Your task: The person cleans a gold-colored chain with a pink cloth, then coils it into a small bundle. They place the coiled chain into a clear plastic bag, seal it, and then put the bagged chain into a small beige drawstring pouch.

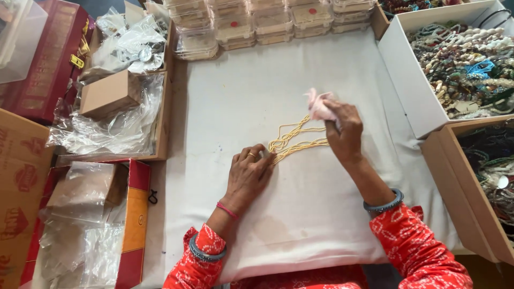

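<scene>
A multi-strand necklace of small pale yellow beads (292,140) lies on a white cloth (278,96) in the middle. My left hand (247,172) presses down on the near end of the strands, fingers flat, a ring on one finger. My right hand (342,131) grips a crumpled pink cloth (317,104) and holds it against the far end of the strands. Both arms wear red patterned sleeves and bangles.
A white box (399,64) full of mixed bead jewellery stands at the right, with a brown box (460,192) of more beads below it. Stacked clear plastic cases (257,24) line the far edge. Cardboard trays with plastic bags (115,115) and red boxes (134,214) fill the left.
</scene>
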